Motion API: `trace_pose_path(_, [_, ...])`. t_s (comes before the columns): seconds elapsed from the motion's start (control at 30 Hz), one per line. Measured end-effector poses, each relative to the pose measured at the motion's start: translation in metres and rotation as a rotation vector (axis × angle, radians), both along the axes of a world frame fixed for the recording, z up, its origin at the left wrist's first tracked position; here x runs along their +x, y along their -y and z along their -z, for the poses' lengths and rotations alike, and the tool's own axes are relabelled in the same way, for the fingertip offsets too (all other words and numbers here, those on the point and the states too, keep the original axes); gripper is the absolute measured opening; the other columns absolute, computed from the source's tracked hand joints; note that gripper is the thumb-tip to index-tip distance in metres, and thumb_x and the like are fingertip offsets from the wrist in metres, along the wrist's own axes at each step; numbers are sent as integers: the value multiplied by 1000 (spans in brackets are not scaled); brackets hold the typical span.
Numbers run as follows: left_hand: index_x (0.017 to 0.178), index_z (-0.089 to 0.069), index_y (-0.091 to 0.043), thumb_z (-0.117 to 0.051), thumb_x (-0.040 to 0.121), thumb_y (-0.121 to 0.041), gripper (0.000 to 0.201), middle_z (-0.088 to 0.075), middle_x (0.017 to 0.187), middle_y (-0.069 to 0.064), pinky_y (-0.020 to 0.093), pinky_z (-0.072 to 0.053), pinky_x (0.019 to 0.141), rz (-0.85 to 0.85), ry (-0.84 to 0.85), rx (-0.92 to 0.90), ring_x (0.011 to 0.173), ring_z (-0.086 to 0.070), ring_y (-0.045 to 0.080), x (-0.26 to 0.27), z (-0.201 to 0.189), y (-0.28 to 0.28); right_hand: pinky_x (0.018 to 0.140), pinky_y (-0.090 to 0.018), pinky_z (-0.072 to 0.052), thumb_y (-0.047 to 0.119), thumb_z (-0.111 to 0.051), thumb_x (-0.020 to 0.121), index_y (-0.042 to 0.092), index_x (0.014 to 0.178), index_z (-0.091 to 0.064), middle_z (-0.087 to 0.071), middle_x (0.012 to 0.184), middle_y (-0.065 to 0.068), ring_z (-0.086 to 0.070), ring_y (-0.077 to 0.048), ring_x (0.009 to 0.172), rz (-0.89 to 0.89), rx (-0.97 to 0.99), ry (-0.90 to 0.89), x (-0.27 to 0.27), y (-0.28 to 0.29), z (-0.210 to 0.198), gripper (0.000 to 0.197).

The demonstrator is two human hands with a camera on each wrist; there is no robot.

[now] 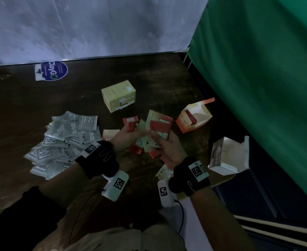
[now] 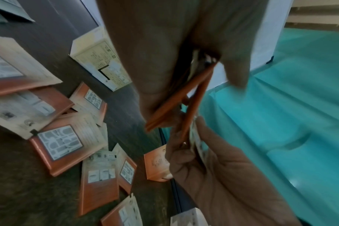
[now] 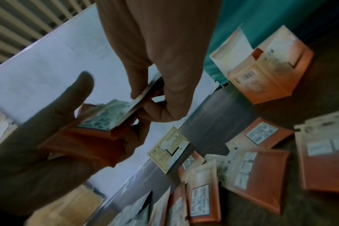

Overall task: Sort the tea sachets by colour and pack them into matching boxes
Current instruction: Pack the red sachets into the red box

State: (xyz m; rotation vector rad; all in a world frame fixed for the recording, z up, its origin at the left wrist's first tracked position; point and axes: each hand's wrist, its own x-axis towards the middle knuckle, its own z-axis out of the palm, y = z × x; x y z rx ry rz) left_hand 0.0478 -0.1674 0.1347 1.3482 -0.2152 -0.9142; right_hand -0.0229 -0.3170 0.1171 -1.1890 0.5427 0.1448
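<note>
My left hand (image 1: 124, 135) pinches a few red sachets (image 1: 131, 122); my right hand (image 1: 169, 151) grips a red stack (image 1: 160, 128) above the table (image 1: 149, 82), near the open red box (image 1: 194, 116).

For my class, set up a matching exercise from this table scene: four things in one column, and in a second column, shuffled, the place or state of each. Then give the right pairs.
Column A
1. yellow box
2. orange box
3. white box
4. grey sachets

Column B
a. open, a red sachet standing inside
b. spread in a pile, left of the hands
c. closed, at the far middle of the table
d. open, nearest the right wrist, near the table's right edge

Pairs: 1-c, 2-a, 3-d, 4-b
</note>
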Motion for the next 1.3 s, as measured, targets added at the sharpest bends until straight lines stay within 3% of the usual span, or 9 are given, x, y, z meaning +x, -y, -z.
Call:
trace_pose_path(0.2, [88, -54, -12, -42, 93, 6, 22, -69, 68, -2, 16, -51, 47, -195, -126, 37, 52, -66, 4, 4, 4, -3, 91, -52, -53, 22, -61, 92, 9, 122, -56, -68, 115, -14, -68, -29, 102, 127, -123, -53, 6, 1, -2, 33])
trace_pose_path(0.37, [111, -53, -13, -44, 98, -22, 19, -63, 93, 5, 25, -57, 60, -447, -213, -106, 73, -64, 14, 9, 1, -1, 83, -37, -57, 17, -63, 90, 13, 114, -62, -72, 106, -5, -70, -19, 97, -101, -150, -35, -6, 8, -17, 24])
trace_pose_path(0.53, [124, -51, -15, -53, 94, -27, 33, -64, 108, 1, 24, -54, 71, -339, 111, 97, 92, -63, 10, 29, 0, 1, 83, -32, -55, 17, -65, 88, 16, 105, -64, -70, 98, 1, -67, -14, 94, -369, -607, -54, -2, 8, -23, 16])
trace_pose_path(0.63, [119, -51, -22, -65, 86, -18, 36, -64, 110, -1, 21, -53, 75, -100, 363, 175, 94, -63, 4, 34, 1, 2, 68, -18, -45, 16, -64, 89, 27, 88, -60, -63, 83, 13, -60, 6, 76, -501, -722, -39, 2, 13, -34, 12])
trace_pose_path(0.73, [119, -55, -23, -71, 79, -20, 43, -64, 114, 1, 32, -54, 83, 186, 320, 265, 101, -64, 14, 34, 3, 3, 76, -26, -50, 18, -68, 86, 19, 91, -65, -69, 88, 6, -64, -2, 82, -548, -756, 1, 4, 17, -39, 6])
trace_pose_path(0.83, [110, -59, -18, -74, 74, -16, 39, -67, 106, 5, 26, -55, 69, 107, 180, 190, 87, -68, 15, 31, 8, 3, 82, -41, -56, 20, -74, 80, 14, 94, -67, -71, 91, -2, -68, -15, 86, -431, -767, 14, 8, 22, -36, 17])
trace_pose_path(1.0, [98, -60, -16, -71, 67, -22, 33, -73, 81, -1, 27, -56, 64, -95, -1, 37, 76, -69, 13, 24, 15, 8, 76, -36, -58, 15, -74, 80, 13, 94, -65, -72, 92, -8, -70, -19, 84, -232, -657, 20, 10, 25, -36, 17])
trace_pose_path(1.2, [101, -58, -17, -61, 88, -11, 15, -65, 100, 13, 42, -55, 78, -393, -205, 36, 87, -66, 26, 37, 18, 2, 58, -20, -53, 17, -71, 84, 8, 91, -68, -71, 82, -5, -67, -5, 67, 182, -622, 144, 8, 33, -36, 11])
trace_pose_path(1.3, [110, -56, -16, -54, 92, -11, 19, -63, 104, 14, 40, -55, 75, -381, -283, 23, 92, -64, 27, 37, 13, 2, 58, -29, -56, 18, -73, 83, 11, 86, -68, -70, 78, -7, -68, -13, 66, 285, -524, 191, 6, 27, -38, 10])
